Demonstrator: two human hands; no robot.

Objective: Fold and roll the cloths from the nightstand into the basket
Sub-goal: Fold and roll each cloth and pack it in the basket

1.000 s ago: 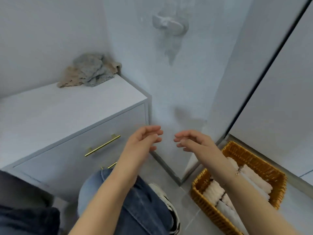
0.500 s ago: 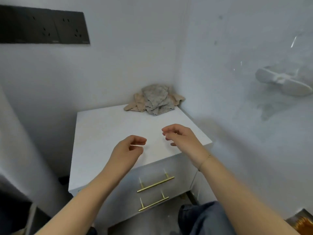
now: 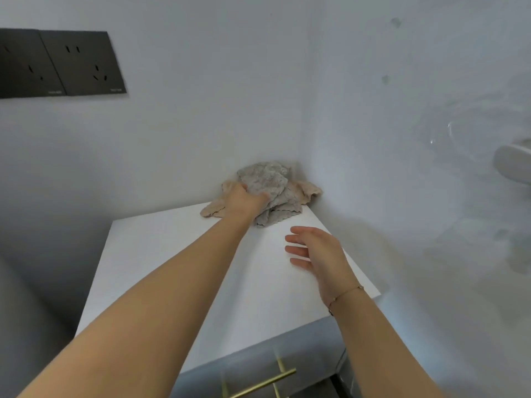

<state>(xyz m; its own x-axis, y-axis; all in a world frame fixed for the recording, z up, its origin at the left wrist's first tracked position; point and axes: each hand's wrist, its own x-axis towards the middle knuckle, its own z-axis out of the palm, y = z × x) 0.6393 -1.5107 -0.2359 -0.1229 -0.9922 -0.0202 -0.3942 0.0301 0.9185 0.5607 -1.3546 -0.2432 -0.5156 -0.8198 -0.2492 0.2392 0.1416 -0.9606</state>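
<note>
A crumpled pile of cloths sits in the back right corner of the white nightstand: a grey cloth on top, a beige cloth under it. My left hand reaches into the pile and grips the grey cloth, its fingers sunk in the fabric. My right hand hovers over the nightstand top in front of the pile, fingers spread and holding nothing. The basket is out of view.
Walls close in the nightstand at the back and right. Dark wall sockets sit at upper left. A brass drawer handle shows below the top's front edge. A white fixture sticks out from the right wall.
My view has swung from the basket to the nightstand. My left hand has reached forward and taken hold of the grey cloth. My right hand has moved over the top and opened.
</note>
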